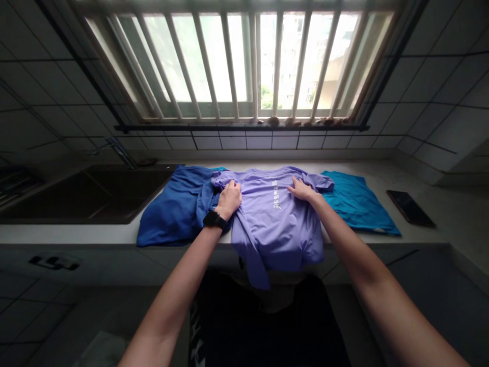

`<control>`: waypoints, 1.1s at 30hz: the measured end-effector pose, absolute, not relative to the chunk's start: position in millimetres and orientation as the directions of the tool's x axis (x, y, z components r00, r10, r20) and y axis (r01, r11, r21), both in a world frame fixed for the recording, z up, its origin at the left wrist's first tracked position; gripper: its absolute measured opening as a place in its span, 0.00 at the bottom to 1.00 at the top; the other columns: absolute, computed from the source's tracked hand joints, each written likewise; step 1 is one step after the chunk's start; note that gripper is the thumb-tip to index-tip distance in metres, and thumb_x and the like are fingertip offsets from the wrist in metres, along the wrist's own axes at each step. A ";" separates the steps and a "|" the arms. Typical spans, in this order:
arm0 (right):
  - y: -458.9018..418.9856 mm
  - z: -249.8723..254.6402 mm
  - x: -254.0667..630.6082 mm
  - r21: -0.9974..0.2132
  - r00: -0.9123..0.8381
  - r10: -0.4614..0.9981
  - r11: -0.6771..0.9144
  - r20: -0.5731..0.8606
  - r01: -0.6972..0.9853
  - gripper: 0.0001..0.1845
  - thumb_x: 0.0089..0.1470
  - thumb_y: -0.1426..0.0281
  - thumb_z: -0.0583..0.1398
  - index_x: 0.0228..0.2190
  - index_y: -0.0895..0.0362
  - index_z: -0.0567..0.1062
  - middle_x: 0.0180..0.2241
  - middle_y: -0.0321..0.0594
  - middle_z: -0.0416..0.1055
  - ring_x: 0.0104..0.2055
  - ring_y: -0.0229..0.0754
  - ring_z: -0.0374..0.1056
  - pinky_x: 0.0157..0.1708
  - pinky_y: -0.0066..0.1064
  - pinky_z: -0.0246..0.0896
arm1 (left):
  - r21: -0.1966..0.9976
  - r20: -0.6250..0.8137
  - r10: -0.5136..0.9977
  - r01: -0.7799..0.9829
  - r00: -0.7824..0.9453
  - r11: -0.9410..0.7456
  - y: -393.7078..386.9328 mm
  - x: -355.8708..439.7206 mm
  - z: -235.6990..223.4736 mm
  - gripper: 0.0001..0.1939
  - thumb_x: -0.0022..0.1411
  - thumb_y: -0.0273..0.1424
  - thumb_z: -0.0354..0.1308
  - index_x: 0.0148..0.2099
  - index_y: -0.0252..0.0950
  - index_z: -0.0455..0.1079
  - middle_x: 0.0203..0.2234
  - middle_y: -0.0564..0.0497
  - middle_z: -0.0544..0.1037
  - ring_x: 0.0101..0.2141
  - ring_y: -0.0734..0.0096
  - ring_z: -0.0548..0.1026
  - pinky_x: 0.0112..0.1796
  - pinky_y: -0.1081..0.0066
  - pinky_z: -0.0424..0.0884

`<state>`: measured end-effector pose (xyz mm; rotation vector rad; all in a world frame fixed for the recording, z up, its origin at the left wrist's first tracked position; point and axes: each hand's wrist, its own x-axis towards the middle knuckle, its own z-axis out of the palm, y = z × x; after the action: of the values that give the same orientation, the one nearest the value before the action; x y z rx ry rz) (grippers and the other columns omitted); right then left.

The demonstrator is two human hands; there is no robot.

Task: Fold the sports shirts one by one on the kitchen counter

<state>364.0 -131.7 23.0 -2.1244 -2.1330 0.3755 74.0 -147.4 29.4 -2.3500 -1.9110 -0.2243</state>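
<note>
A light purple T-shirt (267,224) with white printed characters lies spread on the counter, its lower end hanging over the front edge. My left hand (229,196), with a black watch on the wrist, is closed on the shirt's left side near the sleeve, fingers curled into the fabric. On the opposite side, my right hand (301,189) rests on the shirt near the other sleeve, fingers stretched out. Dark blue clothing (171,204) lies partly under the shirt at left. A teal garment (362,201) lies flat to the right.
A dark sink (87,196) with a faucet (121,152) is set in the counter (385,171) at left. A phone (410,208) lies at the right. Behind stands a barred window (252,66), with small objects along its sill. A drawer handle (53,263) shows below the sink.
</note>
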 end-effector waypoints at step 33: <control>-324.6 -20.1 429.9 -0.454 -0.403 0.836 0.543 0.372 0.707 0.14 0.59 0.73 0.59 0.43 0.51 0.82 0.45 0.45 0.80 0.47 0.48 0.78 0.48 0.39 0.76 | 0.471 0.139 0.580 0.461 0.803 -0.752 -237.4 12.7 -4.3 0.06 0.67 0.26 0.60 0.41 0.40 0.78 0.41 0.48 0.81 0.43 0.67 0.78 0.46 0.68 0.72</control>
<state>429.9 -324.6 -20.1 -1.2415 -2.2174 0.3012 12.7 -237.4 -4.3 -3.3802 -1.0274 -0.5100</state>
